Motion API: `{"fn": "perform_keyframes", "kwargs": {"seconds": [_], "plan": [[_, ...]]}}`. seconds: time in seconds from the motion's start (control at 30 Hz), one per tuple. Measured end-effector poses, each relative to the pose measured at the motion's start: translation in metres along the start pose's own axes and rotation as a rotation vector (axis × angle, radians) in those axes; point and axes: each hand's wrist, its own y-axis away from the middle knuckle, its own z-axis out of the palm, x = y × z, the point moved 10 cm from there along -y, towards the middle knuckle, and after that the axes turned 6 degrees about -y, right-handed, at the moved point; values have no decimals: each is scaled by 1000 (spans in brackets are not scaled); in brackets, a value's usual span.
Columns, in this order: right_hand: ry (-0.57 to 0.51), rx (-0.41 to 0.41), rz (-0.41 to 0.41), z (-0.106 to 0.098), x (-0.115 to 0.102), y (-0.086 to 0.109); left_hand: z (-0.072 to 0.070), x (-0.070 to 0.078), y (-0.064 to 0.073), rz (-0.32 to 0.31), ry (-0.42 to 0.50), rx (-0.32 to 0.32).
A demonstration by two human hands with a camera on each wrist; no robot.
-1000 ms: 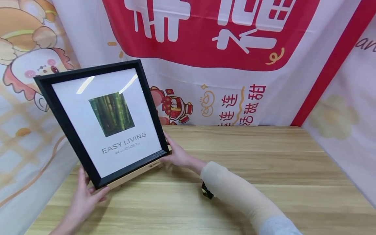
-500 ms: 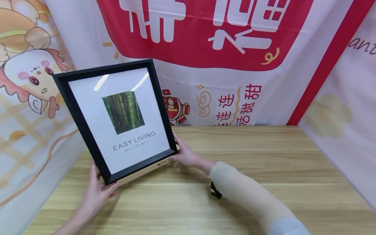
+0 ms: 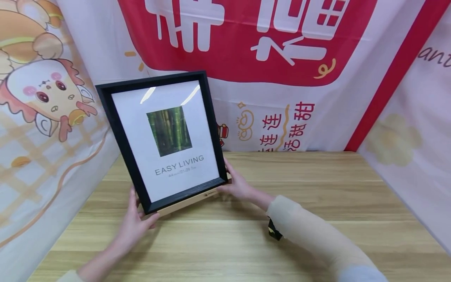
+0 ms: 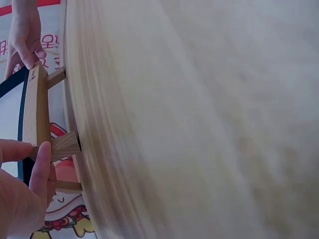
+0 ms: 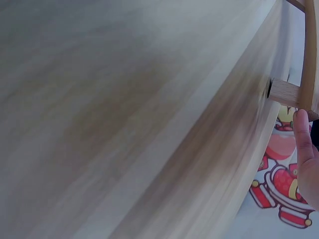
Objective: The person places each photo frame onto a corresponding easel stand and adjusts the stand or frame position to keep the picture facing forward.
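Observation:
A black picture frame (image 3: 169, 143) with a bamboo photo and the words "EASY LIVING" leans back on a light wooden stand. The stand's front ledge (image 3: 188, 201) runs under the frame's lower edge. At the lower left corner, my left hand (image 3: 134, 223) grips the ledge, its thumb in front. My right hand (image 3: 240, 184) holds the lower right corner. In the left wrist view, short wooden legs (image 4: 65, 144) reach from the ledge to the tabletop. One leg (image 5: 285, 93) also shows in the right wrist view, near a straight finger on the ledge. The stand's back is hidden.
The wood-grain table (image 3: 303, 219) extends to the right and toward the front. Behind it hangs a red and white printed cloth (image 3: 267, 102). Printed cloths also flank the left (image 3: 46, 117) and right (image 3: 405, 129) sides. A small black item (image 3: 274, 230) shows under the right forearm.
The frame and its stand have moved right across the table, turning slightly more upright in the head view. Both hands have travelled with them, keeping their grip on the lower corners.

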Motion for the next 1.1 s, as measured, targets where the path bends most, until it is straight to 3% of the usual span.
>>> {"fn": "perform_keyframes", "kwargs": {"seconds": [0.27, 0.63, 1.1], "plan": [[-69, 33, 64, -21, 7, 19, 22, 7, -9, -11, 22, -45], [-67, 107, 102, -49, 9, 44, 50, 11, -24, -27, 21, -108], [26, 193, 88, -83, 13, 72, 84, 22, -41, -5, 15, -181]]}}
